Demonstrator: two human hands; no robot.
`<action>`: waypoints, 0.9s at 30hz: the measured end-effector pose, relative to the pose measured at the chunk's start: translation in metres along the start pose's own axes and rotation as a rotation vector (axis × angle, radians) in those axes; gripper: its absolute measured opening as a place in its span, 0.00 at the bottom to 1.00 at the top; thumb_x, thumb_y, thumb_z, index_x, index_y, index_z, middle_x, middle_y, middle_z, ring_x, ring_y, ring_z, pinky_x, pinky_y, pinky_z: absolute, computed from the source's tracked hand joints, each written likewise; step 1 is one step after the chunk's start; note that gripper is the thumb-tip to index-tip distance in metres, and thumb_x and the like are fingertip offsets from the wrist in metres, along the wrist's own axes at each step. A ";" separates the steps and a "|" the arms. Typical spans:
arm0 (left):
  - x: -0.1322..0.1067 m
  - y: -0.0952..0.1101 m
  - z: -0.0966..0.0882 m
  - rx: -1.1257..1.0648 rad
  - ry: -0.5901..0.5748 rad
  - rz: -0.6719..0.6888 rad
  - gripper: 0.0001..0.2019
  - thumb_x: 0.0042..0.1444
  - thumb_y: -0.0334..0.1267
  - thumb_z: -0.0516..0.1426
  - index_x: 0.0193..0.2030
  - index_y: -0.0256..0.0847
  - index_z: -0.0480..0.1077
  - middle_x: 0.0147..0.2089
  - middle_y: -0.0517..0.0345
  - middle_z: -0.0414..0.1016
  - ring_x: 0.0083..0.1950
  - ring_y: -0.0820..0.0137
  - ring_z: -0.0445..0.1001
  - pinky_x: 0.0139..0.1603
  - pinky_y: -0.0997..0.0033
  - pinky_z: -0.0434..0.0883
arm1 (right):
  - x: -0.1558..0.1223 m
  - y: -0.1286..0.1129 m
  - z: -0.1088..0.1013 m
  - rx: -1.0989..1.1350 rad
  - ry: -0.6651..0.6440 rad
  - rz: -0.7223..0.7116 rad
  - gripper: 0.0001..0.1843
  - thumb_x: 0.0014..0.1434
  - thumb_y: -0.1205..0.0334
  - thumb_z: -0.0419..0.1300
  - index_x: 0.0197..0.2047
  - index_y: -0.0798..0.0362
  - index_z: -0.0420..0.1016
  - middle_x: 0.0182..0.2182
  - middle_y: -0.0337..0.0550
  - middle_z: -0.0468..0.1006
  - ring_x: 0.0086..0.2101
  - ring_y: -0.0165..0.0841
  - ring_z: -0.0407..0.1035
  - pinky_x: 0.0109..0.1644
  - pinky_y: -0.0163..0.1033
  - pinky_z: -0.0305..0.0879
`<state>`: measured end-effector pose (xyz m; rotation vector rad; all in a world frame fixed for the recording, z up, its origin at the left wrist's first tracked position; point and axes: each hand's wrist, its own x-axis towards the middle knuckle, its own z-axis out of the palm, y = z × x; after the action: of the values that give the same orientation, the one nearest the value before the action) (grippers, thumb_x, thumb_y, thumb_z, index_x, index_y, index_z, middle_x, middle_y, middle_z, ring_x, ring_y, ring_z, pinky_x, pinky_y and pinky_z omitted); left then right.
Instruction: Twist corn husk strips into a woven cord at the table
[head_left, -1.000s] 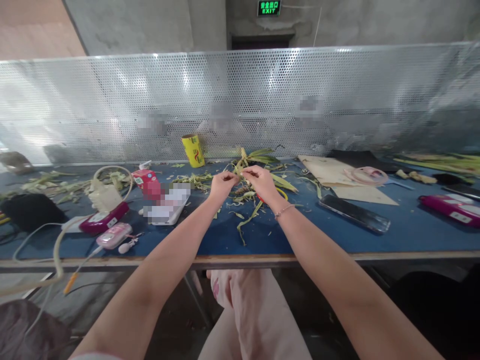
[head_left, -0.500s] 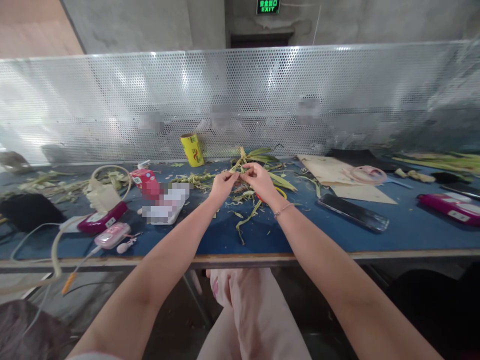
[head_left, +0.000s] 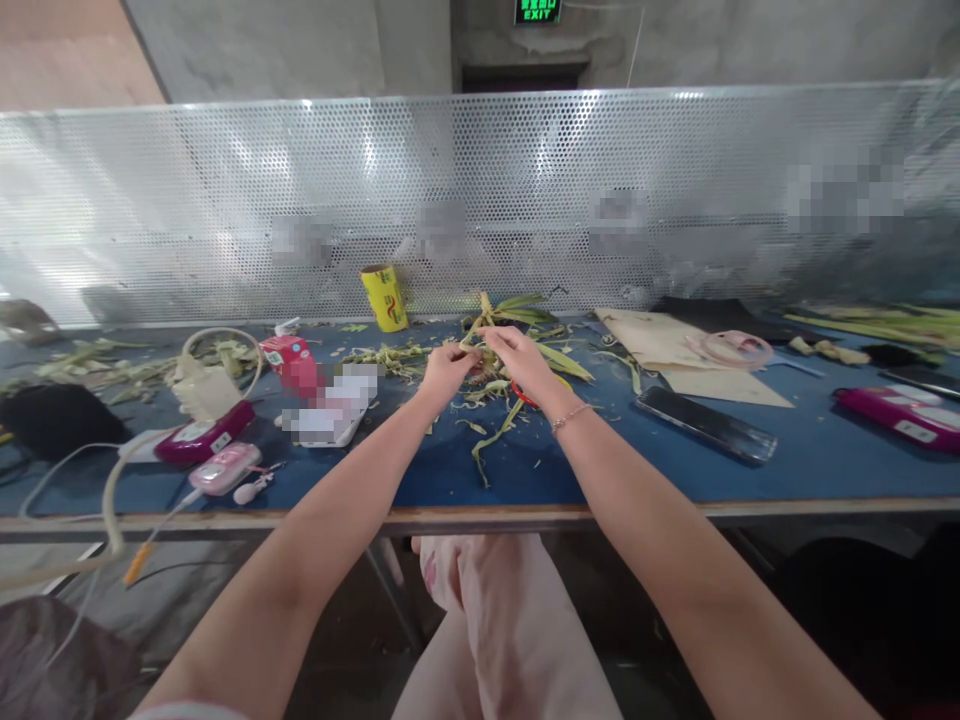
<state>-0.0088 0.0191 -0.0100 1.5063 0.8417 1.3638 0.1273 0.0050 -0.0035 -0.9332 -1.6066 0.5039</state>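
The bench (head_left: 450, 490) spans the full width; a perforated panel (head_left: 525, 190) stands behind it. Plant pieces (head_left: 493, 387) lie at bench centre. A cylinder (head_left: 385, 300) stands to their rear left, before the panel. A carton (head_left: 294, 364) is located left of the plant pieces. A small case (head_left: 226, 468) lies forward and left of the carton, near the front edge. A phone (head_left: 705, 425) lies right of the plant pieces. Paper sheets (head_left: 637, 340) lie behind the phone, carrying a ring (head_left: 756, 368).
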 end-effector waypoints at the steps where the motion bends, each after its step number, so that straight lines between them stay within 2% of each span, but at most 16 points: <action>1: -0.001 0.001 0.000 0.006 -0.003 0.003 0.08 0.39 0.38 0.61 0.22 0.34 0.69 0.21 0.63 0.68 0.25 0.76 0.68 0.34 0.69 0.71 | 0.000 0.000 0.001 0.011 -0.010 0.010 0.17 0.56 0.52 0.52 0.41 0.52 0.74 0.42 0.45 0.74 0.43 0.33 0.67 0.50 0.41 0.60; 5: -0.002 0.003 -0.001 0.021 -0.035 0.038 0.06 0.38 0.35 0.60 0.22 0.35 0.68 0.22 0.64 0.67 0.25 0.77 0.67 0.33 0.71 0.71 | 0.001 0.000 0.003 0.141 0.016 0.070 0.13 0.51 0.53 0.56 0.32 0.54 0.73 0.34 0.43 0.76 0.37 0.32 0.68 0.45 0.39 0.61; 9: -0.002 0.003 -0.001 0.023 -0.057 0.043 0.06 0.37 0.34 0.59 0.22 0.35 0.67 0.22 0.63 0.67 0.26 0.77 0.67 0.33 0.71 0.71 | 0.000 -0.001 0.003 0.375 0.028 0.165 0.12 0.49 0.52 0.58 0.28 0.52 0.71 0.31 0.39 0.74 0.33 0.29 0.66 0.39 0.36 0.60; 13: -0.002 0.003 0.000 0.033 -0.068 0.014 0.07 0.37 0.35 0.60 0.23 0.35 0.68 0.22 0.63 0.68 0.26 0.77 0.68 0.33 0.71 0.70 | -0.001 -0.004 0.003 0.466 -0.042 0.139 0.13 0.48 0.51 0.58 0.25 0.52 0.68 0.28 0.38 0.70 0.31 0.28 0.63 0.35 0.35 0.58; 20: -0.003 0.004 0.000 -0.070 -0.083 -0.074 0.08 0.36 0.34 0.62 0.23 0.34 0.67 0.23 0.61 0.69 0.26 0.77 0.69 0.33 0.72 0.70 | 0.000 -0.001 0.002 0.362 -0.050 0.103 0.10 0.46 0.56 0.59 0.23 0.53 0.67 0.22 0.35 0.64 0.26 0.26 0.57 0.33 0.35 0.54; 24: -0.004 0.005 0.000 -0.149 -0.078 -0.129 0.09 0.36 0.34 0.62 0.23 0.34 0.67 0.22 0.61 0.69 0.27 0.76 0.70 0.32 0.73 0.70 | -0.001 -0.001 0.001 0.219 -0.029 0.101 0.08 0.45 0.60 0.56 0.20 0.53 0.63 0.19 0.33 0.60 0.24 0.26 0.54 0.31 0.35 0.51; 27: -0.003 0.006 0.000 -0.177 -0.053 -0.151 0.08 0.36 0.33 0.62 0.22 0.33 0.68 0.22 0.61 0.68 0.26 0.76 0.70 0.31 0.73 0.70 | -0.002 -0.002 0.000 0.091 -0.060 0.087 0.07 0.44 0.62 0.54 0.19 0.53 0.61 0.17 0.33 0.58 0.22 0.25 0.51 0.28 0.34 0.49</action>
<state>-0.0096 0.0138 -0.0061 1.3102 0.7649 1.2477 0.1270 0.0021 -0.0031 -0.9296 -1.5878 0.6656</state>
